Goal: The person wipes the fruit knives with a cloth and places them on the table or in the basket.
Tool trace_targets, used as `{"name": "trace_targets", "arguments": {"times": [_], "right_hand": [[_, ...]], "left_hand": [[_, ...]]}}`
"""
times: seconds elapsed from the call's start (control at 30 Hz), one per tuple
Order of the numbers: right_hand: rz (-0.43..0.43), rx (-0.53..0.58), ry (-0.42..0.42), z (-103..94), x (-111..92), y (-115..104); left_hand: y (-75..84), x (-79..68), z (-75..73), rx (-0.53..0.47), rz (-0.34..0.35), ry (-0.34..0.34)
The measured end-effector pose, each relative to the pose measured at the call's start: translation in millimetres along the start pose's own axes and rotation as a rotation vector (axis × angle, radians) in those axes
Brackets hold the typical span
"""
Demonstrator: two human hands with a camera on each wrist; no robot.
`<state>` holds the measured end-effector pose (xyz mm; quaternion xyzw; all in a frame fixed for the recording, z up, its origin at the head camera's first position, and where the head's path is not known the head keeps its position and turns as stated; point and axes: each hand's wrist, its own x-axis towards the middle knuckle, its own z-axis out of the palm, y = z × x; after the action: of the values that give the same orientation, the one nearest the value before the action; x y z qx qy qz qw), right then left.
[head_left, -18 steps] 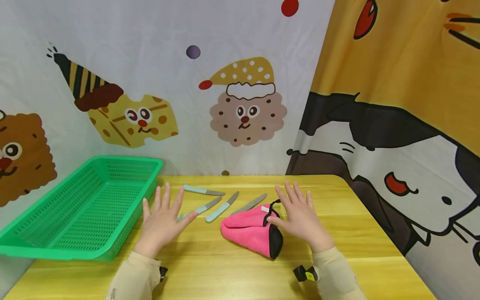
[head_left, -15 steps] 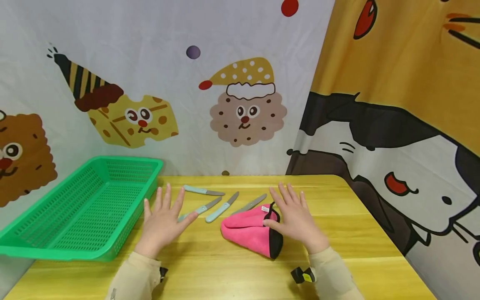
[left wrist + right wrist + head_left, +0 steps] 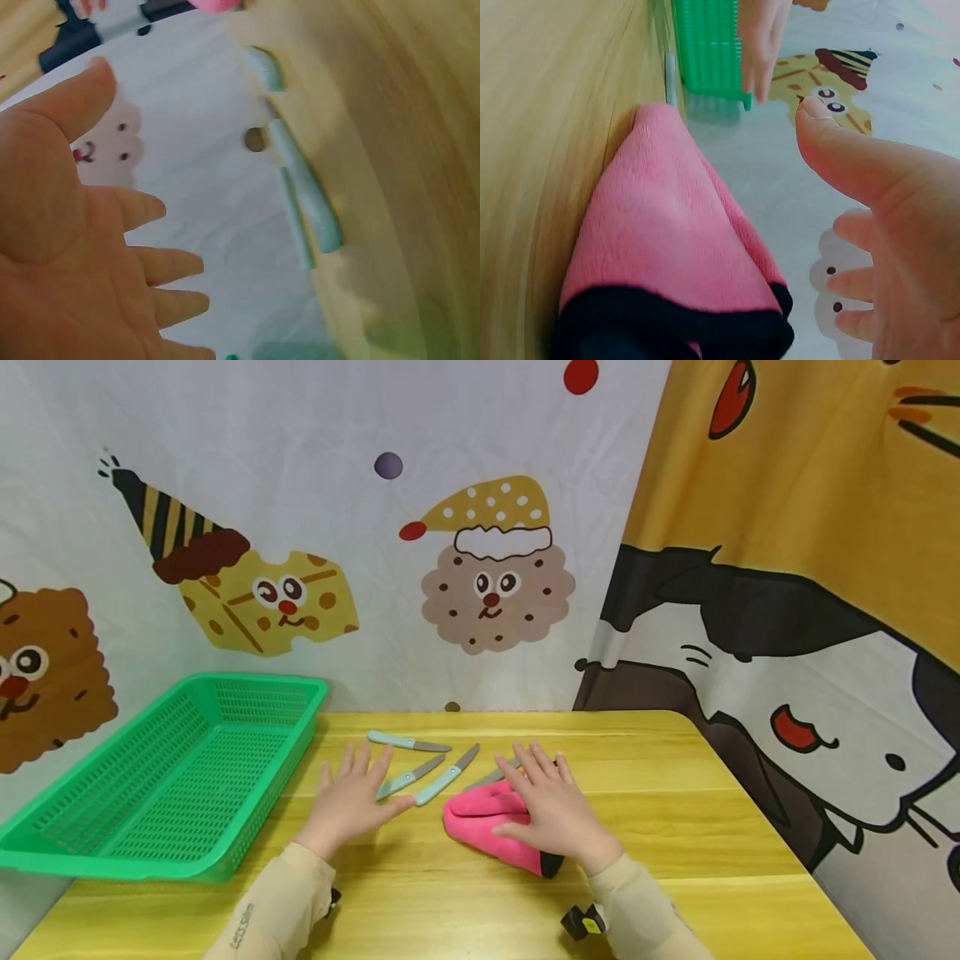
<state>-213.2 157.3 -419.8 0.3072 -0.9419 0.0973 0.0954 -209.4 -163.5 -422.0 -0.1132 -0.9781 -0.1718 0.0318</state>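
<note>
My left hand [image 3: 348, 806] hovers with spread fingers near the knives, holding nothing. Over a folded pink cloth item with black trim [image 3: 480, 827], my right hand [image 3: 555, 806] is likewise spread and covers part of it; the right wrist view shows a gap between that hand and the pink cloth [image 3: 652, 217]. Behind the hands lie several small knives with pale blue handles: a back knife [image 3: 408, 742], a knife beside the left fingertips [image 3: 411, 777], and a middle knife [image 3: 447, 775]. Another knife [image 3: 491, 777] shows only its grey blade, its handle hidden by the pink cloth.
A green plastic basket [image 3: 217, 868] with perforated sides stands at the left of the wooden table [image 3: 675, 827]. A white curtain with cartoon prints [image 3: 360, 635] hangs behind the table's back edge. A printed cat curtain [image 3: 810, 610] hangs on the right.
My right hand has moved left from beside the pink cloth to over it. My left hand has shifted slightly right and nearer to me. The knives and basket have stayed put.
</note>
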Motion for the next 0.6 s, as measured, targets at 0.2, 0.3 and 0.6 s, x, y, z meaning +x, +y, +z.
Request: {"name": "trace_targets", "arguments": {"times": [0.2, 0.3, 0.6], "right_hand": [[-0.021, -0.004, -0.006, 1.1, 5, -10], [-0.031, 0.002, -0.008, 0.6, 8, -15], [-0.075, 0.019, -0.009, 6.7, 16, -23]], "left_hand": [[-6.8, 25.6, 13.1, -0.001, -0.013, -0.117], [-9.2, 35.1, 19.7, 0.022, -0.011, -0.130], [-8.0, 51.9, 28.6, 0.098, -0.049, -0.123]]}}
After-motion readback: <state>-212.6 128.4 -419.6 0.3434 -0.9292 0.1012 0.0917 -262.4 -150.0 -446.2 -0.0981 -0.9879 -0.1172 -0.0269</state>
